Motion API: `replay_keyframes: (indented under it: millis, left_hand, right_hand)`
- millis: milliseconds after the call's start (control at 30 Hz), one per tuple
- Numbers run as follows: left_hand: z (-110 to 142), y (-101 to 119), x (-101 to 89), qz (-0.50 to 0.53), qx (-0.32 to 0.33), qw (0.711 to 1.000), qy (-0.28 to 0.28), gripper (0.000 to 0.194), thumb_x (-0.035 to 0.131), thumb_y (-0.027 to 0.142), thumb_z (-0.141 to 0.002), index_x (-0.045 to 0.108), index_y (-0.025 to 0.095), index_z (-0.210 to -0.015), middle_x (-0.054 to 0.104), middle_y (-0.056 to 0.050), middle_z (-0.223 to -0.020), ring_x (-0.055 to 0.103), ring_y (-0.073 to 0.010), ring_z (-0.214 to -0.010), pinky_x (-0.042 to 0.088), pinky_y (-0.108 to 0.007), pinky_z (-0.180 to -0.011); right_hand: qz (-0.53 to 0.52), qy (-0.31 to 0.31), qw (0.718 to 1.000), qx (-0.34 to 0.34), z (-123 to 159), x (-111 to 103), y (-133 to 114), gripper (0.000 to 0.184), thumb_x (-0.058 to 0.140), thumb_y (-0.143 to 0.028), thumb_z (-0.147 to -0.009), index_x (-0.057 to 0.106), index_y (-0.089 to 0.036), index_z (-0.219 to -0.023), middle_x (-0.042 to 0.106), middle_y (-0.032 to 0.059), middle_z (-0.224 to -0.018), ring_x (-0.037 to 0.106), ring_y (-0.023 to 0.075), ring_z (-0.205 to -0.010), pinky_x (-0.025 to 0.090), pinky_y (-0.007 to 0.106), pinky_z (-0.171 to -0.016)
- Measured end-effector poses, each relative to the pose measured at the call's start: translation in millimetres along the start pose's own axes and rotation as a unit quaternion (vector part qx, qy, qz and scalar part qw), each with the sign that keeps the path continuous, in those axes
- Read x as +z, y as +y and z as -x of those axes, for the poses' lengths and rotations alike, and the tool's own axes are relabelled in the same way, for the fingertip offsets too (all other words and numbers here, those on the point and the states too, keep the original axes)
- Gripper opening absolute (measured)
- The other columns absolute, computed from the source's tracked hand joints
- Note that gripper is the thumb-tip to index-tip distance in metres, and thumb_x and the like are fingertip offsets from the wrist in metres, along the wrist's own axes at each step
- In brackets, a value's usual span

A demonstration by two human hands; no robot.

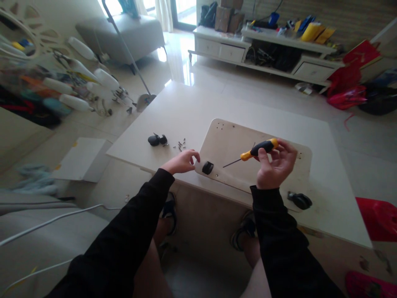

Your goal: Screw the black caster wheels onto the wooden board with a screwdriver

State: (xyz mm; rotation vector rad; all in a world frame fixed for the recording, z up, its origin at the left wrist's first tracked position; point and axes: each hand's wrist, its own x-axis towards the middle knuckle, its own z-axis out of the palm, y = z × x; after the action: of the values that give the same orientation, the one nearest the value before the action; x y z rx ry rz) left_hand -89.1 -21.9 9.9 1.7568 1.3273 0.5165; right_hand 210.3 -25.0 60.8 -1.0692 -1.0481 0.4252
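My right hand (277, 163) grips a yellow-and-black screwdriver (263, 148), its shaft pointing left and down over a pale board with rounded corners (251, 145). At the board's near left corner is my left hand (184, 160), fingers loosely bent and apart with nothing visible in them; I cannot tell whether it touches the board. Just right of it, a black caster wheel (207, 167) sits on that corner. Another black caster (300, 200) is at the near right corner. Small groups of holes show at the far corners.
The board lies on a white table (173, 103). Several small screws (180, 145) and loose black casters (157, 140) lie to the left. Beyond stand a low cabinet (217, 47) and a grey bench (124, 35). A white box (82, 159) is on the floor at left.
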Motion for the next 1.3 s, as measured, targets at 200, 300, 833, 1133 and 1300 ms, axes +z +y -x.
replay_keyframes:
  millis: [200, 300, 833, 1133, 1300]
  left_hand:
    - [-3, -40, -10.3, -0.036, -0.195, 0.956, 0.216, 0.008, 0.071, 0.019, -0.079, 0.074, 0.018, -0.086, 0.078, -0.008, -0.086, 0.07, -0.0208, -0.076, 0.054, -0.03, -0.071]
    - [0, -59, -12.2, -0.054, -0.232, 0.936, 0.26, 0.008, 0.07, 0.02, -0.083, 0.076, 0.017, -0.088, 0.079, -0.009, -0.085, 0.072, -0.0214, -0.079, 0.054, -0.03, -0.077]
    - [-9, -80, 1.2, -0.142, -0.177, 0.946, 0.229, 0.019, 0.067, 0.02, -0.088, 0.085, 0.018, -0.094, 0.08, -0.011, -0.099, 0.071, -0.0244, -0.085, 0.056, -0.036, -0.093]
    - [-11, -49, -1.5, -0.036, -0.12, 0.958, 0.259, 0.01, 0.071, 0.019, -0.088, 0.077, 0.019, -0.095, 0.079, -0.007, -0.09, 0.073, -0.021, -0.085, 0.058, -0.034, -0.087]
    - [-16, -7, 7.2, 0.161, -0.015, 0.955, 0.25, 0.021, 0.082, 0.029, -0.081, 0.076, 0.018, -0.097, 0.078, -0.005, -0.085, 0.074, -0.0182, -0.082, 0.062, -0.035, -0.086]
  right_hand:
    - [-0.009, 0.009, 1.0, 0.015, 2, 2, -3, 0.054, 0.088, -0.027, -0.068, 0.066, -0.024, -0.117, 0.068, 0.0, -0.104, 0.07, 0.0137, -0.083, 0.063, 0.027, -0.061]
    - [0.0, 0.007, 1.0, 0.013, 2, 2, -6, 0.053, 0.088, -0.029, -0.067, 0.067, -0.024, -0.115, 0.069, 0.001, -0.104, 0.07, 0.0144, -0.084, 0.062, 0.026, -0.059]
    - [0.029, 0.011, 1.0, 0.0, -12, -7, -6, 0.052, 0.089, -0.033, -0.067, 0.066, -0.025, -0.113, 0.068, 0.0041, -0.108, 0.07, 0.019, -0.092, 0.064, 0.03, -0.064]
    - [0.003, 0.015, 1.0, -0.015, -13, -7, -1, 0.053, 0.089, -0.032, -0.067, 0.066, -0.025, -0.115, 0.068, 0.0027, -0.107, 0.071, 0.019, -0.089, 0.068, 0.039, -0.07]
    - [-0.045, 0.034, 0.998, 0.011, -13, -2, 2, 0.055, 0.09, -0.032, -0.067, 0.062, -0.027, -0.115, 0.066, -0.0011, -0.105, 0.073, 0.0172, -0.085, 0.07, 0.035, -0.06]
